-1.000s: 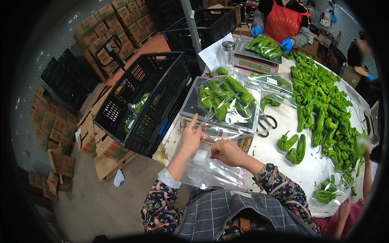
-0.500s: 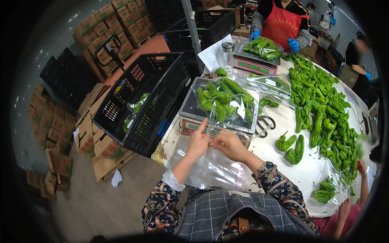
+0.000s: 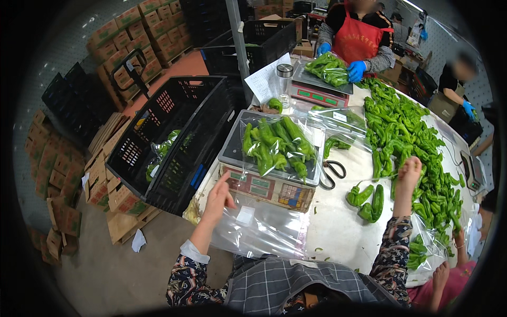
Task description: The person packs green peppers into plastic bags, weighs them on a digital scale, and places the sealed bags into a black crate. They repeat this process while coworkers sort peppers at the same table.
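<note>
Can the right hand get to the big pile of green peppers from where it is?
Probably yes. The right hand is raised right at the edge of the pile of green peppers, its fingers open, with nothing between them.

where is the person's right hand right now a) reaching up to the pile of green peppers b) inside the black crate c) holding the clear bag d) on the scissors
a: the right hand is raised at the edge of the pile of green peppers, apart from the scissors, while the left hand is the one by the empty clear bag.
</note>
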A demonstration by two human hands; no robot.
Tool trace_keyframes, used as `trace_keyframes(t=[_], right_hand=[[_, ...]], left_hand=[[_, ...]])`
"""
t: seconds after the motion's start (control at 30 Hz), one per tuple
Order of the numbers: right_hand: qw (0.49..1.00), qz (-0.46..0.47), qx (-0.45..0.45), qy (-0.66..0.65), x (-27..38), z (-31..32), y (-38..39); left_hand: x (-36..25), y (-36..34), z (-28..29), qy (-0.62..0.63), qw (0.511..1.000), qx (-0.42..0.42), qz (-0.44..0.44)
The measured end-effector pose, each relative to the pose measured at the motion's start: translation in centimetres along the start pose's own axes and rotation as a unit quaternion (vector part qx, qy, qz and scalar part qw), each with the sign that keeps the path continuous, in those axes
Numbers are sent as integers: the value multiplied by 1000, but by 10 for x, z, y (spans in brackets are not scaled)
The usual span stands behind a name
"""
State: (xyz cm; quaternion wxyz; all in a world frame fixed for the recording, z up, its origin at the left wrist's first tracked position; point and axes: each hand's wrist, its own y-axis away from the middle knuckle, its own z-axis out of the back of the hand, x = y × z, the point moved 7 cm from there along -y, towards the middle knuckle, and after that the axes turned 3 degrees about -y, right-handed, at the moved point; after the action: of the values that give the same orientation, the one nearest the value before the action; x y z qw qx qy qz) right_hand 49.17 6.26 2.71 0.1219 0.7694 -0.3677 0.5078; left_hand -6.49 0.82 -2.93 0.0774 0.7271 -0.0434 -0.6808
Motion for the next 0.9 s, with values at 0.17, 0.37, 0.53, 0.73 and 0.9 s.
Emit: trace_keyframes(t=[0.17,0.37,0.53,0.73,0.9], right_hand=[[711,371,383,459,-24,-121,123],[596,460,521,402,-23,-156,192],[633,422,537,363,-14,-167,176],[788,281,502,219,5,-198,144],[897,-18,434,79,-27,-207,133]], left_hand=[[-24,7,-3,-554,761,-104,-321],[-44,16,-51,-511,735,-30,-444],[-49,1,-43,-353,855,-64,-374],[-81,-21,-22,-75,929,-126,-340],[-89,-45,-20,86,948,-145,-270]])
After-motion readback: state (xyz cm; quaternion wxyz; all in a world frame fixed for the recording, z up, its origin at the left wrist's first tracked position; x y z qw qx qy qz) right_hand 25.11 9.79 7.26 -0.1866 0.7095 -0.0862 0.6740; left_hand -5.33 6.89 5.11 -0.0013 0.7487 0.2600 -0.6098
